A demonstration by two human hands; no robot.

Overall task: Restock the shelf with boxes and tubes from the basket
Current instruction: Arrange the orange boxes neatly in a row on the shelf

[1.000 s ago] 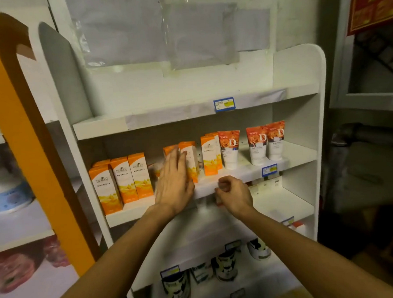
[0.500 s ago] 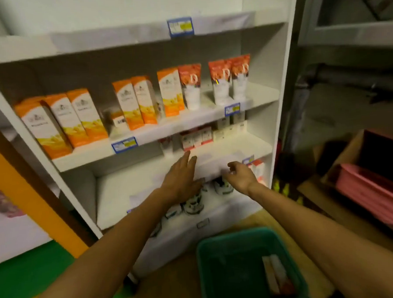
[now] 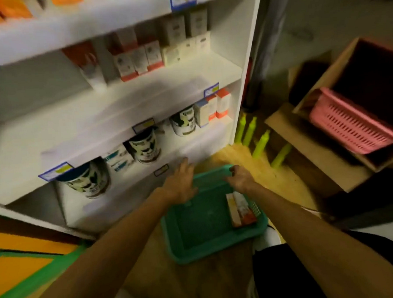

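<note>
**shelfwatcher:** ok so what's in the green basket (image 3: pixel 210 253)? looks nearly done to me

**aisle_nine:** yeah; it's a teal-green plastic tub sitting on the wooden floor right in front of the white shelf (image 3: pixel 240 82); all I can see in it is a pair of slim boxes (image 3: pixel 240 209), white with orange-red ends, lying flat side by side against its right wall; kinda blurry so can't read the print

**shelfwatcher:** and the hands?

**aisle_nine:** both are over the far end of the basket; left hand (image 3: pixel 181 182) is palm down, fingers stretched out flat and holding nothing, fingertips toward the shelf's bottom edge; right hand (image 3: pixel 240 176) has its fingers loosely curled near the basket's far rim, also holding nothing as far as I can see; can't tell if either actually touches the rim

**shelfwatcher:** shelf itself?

**aisle_nine:** black-and-white tins (image 3: pixel 145 147) on the lowest level; small white-and-red cartons (image 3: pixel 138 60) above; pink basket (image 3: pixel 353 127) off to the right in a cardboard box
</note>
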